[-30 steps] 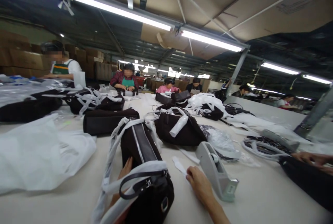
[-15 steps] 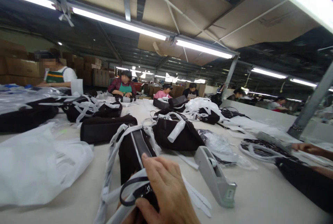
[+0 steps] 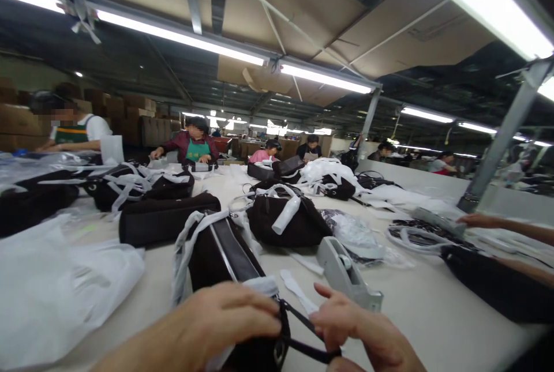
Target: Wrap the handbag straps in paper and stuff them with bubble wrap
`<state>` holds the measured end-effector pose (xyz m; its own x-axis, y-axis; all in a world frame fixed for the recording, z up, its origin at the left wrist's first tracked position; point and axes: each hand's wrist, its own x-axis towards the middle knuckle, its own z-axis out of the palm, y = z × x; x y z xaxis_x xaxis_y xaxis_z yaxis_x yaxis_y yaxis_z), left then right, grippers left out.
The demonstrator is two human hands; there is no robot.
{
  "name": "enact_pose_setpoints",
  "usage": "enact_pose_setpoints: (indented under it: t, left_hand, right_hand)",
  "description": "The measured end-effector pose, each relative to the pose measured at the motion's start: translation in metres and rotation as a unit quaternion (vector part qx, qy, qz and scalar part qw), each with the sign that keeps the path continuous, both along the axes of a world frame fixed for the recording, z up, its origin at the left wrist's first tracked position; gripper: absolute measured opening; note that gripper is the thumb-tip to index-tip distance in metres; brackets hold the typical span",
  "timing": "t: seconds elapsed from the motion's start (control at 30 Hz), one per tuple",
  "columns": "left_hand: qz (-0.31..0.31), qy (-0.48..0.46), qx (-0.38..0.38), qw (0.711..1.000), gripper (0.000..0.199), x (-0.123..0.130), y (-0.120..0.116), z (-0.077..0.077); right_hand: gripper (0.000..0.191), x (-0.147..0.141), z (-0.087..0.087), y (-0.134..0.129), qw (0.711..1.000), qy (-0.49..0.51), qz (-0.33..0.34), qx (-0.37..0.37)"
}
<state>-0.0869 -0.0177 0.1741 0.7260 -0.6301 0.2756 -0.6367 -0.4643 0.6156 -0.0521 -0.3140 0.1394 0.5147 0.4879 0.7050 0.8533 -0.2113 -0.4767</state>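
A dark handbag [image 3: 216, 251] lies on the table in front of me, with a grey zip along its top and handles wrapped in white paper. My left hand [image 3: 220, 320] is closed over its near end, fingers curled across the fabric; the thumb is hidden. To the right, my right hand [image 3: 367, 329] pinches a thin black strap loop [image 3: 311, 350] drawn out from that end, index finger raised. A metal eyelet [image 3: 279, 352] shows beside the strap. Just beyond my right hand stands a grey tape dispenser [image 3: 346, 274].
More dark handbags [image 3: 285, 216] with white wrapping lie across the table [image 3: 415, 308]. White sheeting [image 3: 56, 291] spreads at the left, and clear plastic [image 3: 355, 236] lies beyond the dispenser. At the right, a co-worker's hand [image 3: 480, 221] reaches in near a black bag [image 3: 493, 285]. Others sit further back.
My left hand has come up over the bag's near end. My right hand has moved right, off the bag, pulling the black loop outward. The view has turned slightly right.
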Motion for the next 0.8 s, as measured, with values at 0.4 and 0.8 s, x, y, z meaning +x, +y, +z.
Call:
enact_pose_setpoints:
  t: [0.4, 0.8]
  left_hand:
    - [-0.213, 0.050, 0.050, 0.974, 0.050, 0.101, -0.055, -0.033]
    - [-0.174, 0.066, 0.060, 0.981, 0.057, 0.104, -0.065, -0.036]
  right_hand:
    - [0.003, -0.018, 0.001, -0.043, 0.942, -0.084, -0.083, -0.315]
    - [0.019, -0.024, -0.035, -0.042, 0.910, -0.304, -0.249, -0.133]
